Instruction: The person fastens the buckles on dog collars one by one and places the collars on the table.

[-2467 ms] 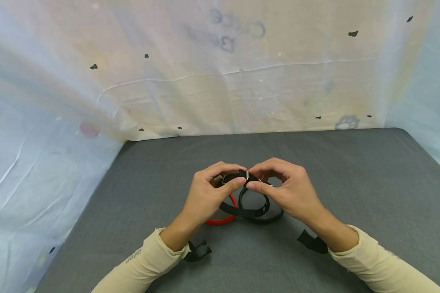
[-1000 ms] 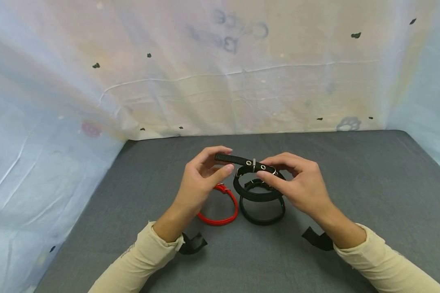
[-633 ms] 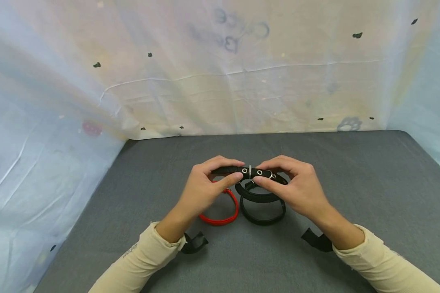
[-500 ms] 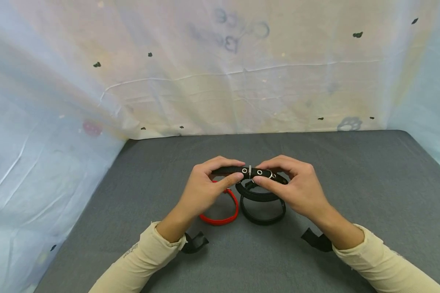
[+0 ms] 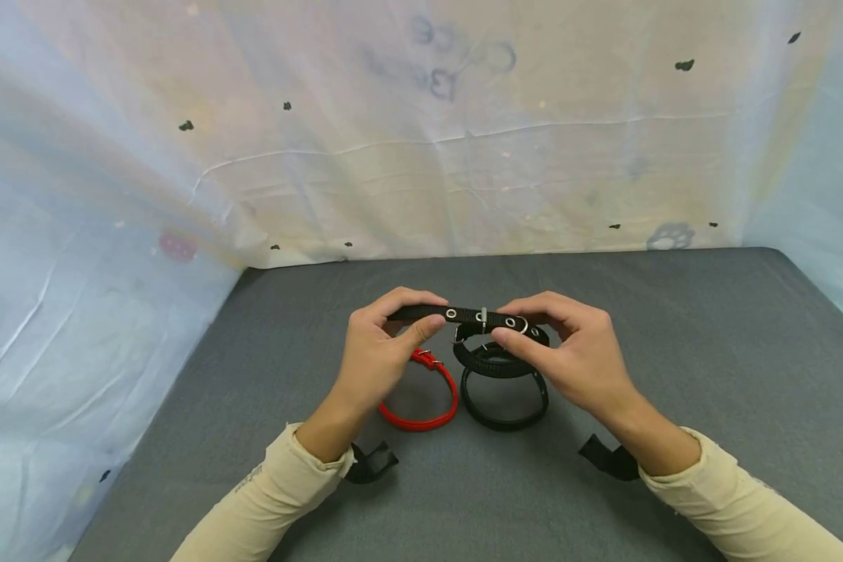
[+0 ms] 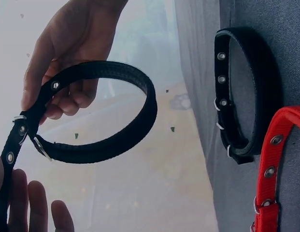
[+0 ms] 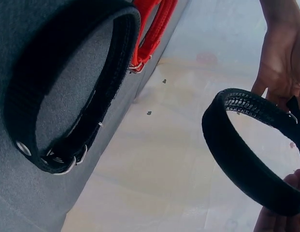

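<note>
Both hands hold a black dog collar (image 5: 495, 369) in the air above the grey table. Its loop hangs below the hands, and the buckle (image 6: 42, 148) shows at one side of the loop in the left wrist view. The left hand (image 5: 375, 347) pinches the strap's free end between thumb and fingers. With thumb and fingertips the right hand (image 5: 572, 339) grips the collar near its D-ring (image 5: 523, 325), just right of the metal keeper (image 5: 484, 316). Metal eyelets (image 5: 451, 314) dot the strap on either side of the keeper.
On the grey table (image 5: 709, 375), a second black collar (image 5: 506, 425) lies below the held one. A red collar (image 5: 421, 426) is to its left, partly behind the left hand. Loose black straps (image 5: 607, 458) hang at both wrists. A pale printed sheet (image 5: 464, 195) encloses the back and sides.
Over the last half second the left hand has moved left and up with the strap's end, and the hands are farther apart. More eyelets show left of the right hand. The table collars stay put.
</note>
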Demonstrator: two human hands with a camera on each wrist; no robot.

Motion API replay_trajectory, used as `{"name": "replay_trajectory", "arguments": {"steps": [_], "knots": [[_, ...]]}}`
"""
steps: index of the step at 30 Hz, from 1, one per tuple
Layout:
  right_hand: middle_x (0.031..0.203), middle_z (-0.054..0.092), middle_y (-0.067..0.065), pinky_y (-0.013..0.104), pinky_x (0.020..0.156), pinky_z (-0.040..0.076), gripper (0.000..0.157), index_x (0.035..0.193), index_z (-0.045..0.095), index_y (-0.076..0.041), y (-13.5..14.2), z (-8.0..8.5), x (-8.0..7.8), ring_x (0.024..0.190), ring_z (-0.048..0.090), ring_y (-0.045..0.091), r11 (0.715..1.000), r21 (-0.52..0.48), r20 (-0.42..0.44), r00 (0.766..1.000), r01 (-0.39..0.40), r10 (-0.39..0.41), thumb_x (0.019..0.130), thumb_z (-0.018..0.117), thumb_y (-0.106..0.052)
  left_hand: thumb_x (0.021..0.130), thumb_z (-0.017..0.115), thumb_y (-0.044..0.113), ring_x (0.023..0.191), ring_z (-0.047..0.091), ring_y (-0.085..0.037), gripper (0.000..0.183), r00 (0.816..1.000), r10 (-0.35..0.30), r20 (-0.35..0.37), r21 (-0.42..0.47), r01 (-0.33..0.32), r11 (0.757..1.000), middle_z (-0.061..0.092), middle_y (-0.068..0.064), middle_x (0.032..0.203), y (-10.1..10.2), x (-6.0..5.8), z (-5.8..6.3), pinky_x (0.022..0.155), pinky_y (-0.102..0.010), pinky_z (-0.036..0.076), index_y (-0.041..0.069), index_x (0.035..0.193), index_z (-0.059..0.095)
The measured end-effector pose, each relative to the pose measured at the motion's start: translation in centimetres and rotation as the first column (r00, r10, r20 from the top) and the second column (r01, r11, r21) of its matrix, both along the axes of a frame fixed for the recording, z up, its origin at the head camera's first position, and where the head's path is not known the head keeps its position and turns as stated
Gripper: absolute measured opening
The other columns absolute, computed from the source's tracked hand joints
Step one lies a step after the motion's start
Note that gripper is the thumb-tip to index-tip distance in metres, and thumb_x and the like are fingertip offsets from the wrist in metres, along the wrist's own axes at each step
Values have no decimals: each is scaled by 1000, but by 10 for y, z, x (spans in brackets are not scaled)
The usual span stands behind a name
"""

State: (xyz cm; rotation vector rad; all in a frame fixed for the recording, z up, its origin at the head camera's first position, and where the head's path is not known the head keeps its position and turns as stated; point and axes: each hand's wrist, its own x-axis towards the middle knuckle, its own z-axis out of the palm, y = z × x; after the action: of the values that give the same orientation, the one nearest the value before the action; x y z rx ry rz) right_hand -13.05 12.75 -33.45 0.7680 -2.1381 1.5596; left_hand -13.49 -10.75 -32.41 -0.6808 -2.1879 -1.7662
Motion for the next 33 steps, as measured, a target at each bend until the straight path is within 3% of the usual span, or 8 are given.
{"name": "replay_trajectory", "arguments": {"steps": [4, 8, 12, 16, 19, 25, 33], "knots": [[97, 73, -4, 19, 86, 55, 23, 102, 75, -12, 1, 0, 0, 88, 67, 10, 1000, -20, 8, 1000, 1, -1, 83, 79, 0, 90, 74, 13, 87, 65, -19, 20, 998, -5, 56, 14, 4, 1000, 70, -4, 102, -1, 0, 1, 73, -27, 55, 14, 110, 73], [96, 73, -3, 21, 85, 56, 21, 102, 75, -10, 2, -1, 0, 86, 69, 11, 998, -55, 44, 999, 0, 2, 84, 78, 0, 91, 74, 18, 92, 70, -22, 25, 983, -93, 157, 93, 79, 993, 69, -3, 106, 1, -1, -4, 81, -28, 57, 10, 114, 71], [96, 73, -3, 21, 80, 56, 19, 104, 74, -6, 2, -1, 1, 88, 69, 12, 996, -91, 106, 994, -4, 14, 86, 76, -1, 96, 68, 21, 98, 73, -19, 33, 962, -212, 174, 216, 173, 961, 69, -3, 109, 7, -2, -11, 92, -36, 58, 0, 121, 65], [97, 72, -2, 22, 78, 57, 18, 105, 73, -6, 1, -1, 0, 88, 68, 12, 996, -90, 156, 987, -16, 30, 88, 75, -4, 100, 62, 24, 91, 74, -18, 37, 947, -277, 160, 295, 222, 929, 69, -3, 107, 11, -2, -14, 89, -42, 59, -5, 124, 61], [96, 72, -1, 22, 79, 56, 18, 106, 73, -9, 0, -2, -1, 87, 67, 13, 997, -70, 174, 984, -36, 48, 89, 74, -5, 99, 65, 22, 79, 72, -19, 35, 950, -268, 163, 299, 211, 931, 69, -3, 102, 11, 0, -14, 81, -39, 60, -4, 122, 62], [103, 71, -3, 21, 84, 53, 27, 115, 71, -12, -4, -6, -1, 94, 66, 11, 997, -29, 141, 987, -75, 78, 89, 73, -3, 96, 68, 19, 73, 60, -14, 27, 969, -181, 165, 198, 148, 969, 66, 0, 96, 11, 3, -10, 70, -28, 55, 0, 116, 68], [106, 70, -1, 21, 85, 55, 31, 114, 71, -13, -4, -7, -2, 95, 66, 9, 995, 38, 45, 995, -89, 87, 87, 75, 0, 95, 69, 18, 67, 52, -17, 22, 981, -136, 138, 110, 121, 987, 63, -1, 87, 10, 5, -7, 63, -28, 48, 5, 113, 71]]}}
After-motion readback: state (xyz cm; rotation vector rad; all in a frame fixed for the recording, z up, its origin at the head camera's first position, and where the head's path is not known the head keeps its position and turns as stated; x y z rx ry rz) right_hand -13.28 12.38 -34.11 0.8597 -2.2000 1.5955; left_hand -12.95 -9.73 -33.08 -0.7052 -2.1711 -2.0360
